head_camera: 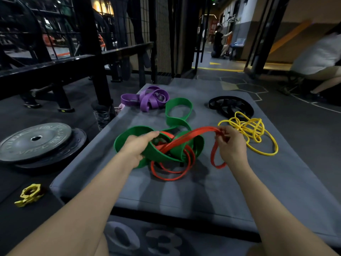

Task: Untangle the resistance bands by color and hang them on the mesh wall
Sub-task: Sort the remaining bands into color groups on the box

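Observation:
A wide green band point(177, 111) and a narrower red band point(171, 174) lie tangled together in the middle of the grey padded box point(184, 196). My left hand point(137, 146) grips a green loop at the tangle's left side. My right hand point(231, 143) pinches a stretch of the red band and lifts it up and to the right, out of the green loops. A purple band point(153, 98) is bunched at the far left of the box, a black band point(230, 106) lies at the far right, and a thin yellow band point(252, 133) is piled just beyond my right hand.
Black mesh wall panels point(162, 39) and a dark rack frame point(88, 60) rise behind the box. On the floor to the left are stacked weight plates point(36, 143) and a yellow barbell collar point(29, 194). A person point(321, 58) sits at the right; another is down the corridor.

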Motion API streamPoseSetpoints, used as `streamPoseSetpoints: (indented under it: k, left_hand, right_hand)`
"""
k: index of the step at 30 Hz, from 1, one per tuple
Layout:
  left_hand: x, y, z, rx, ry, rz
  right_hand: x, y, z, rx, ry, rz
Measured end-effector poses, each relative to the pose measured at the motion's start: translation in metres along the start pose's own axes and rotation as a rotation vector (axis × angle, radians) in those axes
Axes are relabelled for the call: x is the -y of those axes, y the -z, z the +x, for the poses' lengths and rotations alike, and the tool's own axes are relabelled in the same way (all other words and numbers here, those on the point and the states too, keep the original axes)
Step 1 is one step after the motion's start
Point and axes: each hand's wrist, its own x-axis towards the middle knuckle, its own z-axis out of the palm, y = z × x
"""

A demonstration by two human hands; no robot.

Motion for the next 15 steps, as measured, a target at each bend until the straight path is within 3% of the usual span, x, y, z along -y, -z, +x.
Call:
streamPoseSetpoints:
  k: [4, 8, 11, 15]
  left_hand:
    - [-0.001, -0.002, -0.004, 0.169, 0.06, -0.212]
    - [-0.004, -0.011, -0.012, 0.262, -0.048, -0.314]
    - [0.0, -0.019, -0.017, 0.276, -0.268, -0.155]
    - [0.007, -0.024, -0.012, 0.166, -0.612, 0.242]
  right_hand:
    - [0.008, 0.003, -0.005, -0.006, 0.095, 0.032]
    - [0.016, 0.001, -0.01, 0.053, 0.239, -0.034]
    - [0.018, -0.003, -0.013, 0.207, 0.345, -0.157]
    - [0.022, -0.012, -0.018, 0.332, 0.447, -0.236]
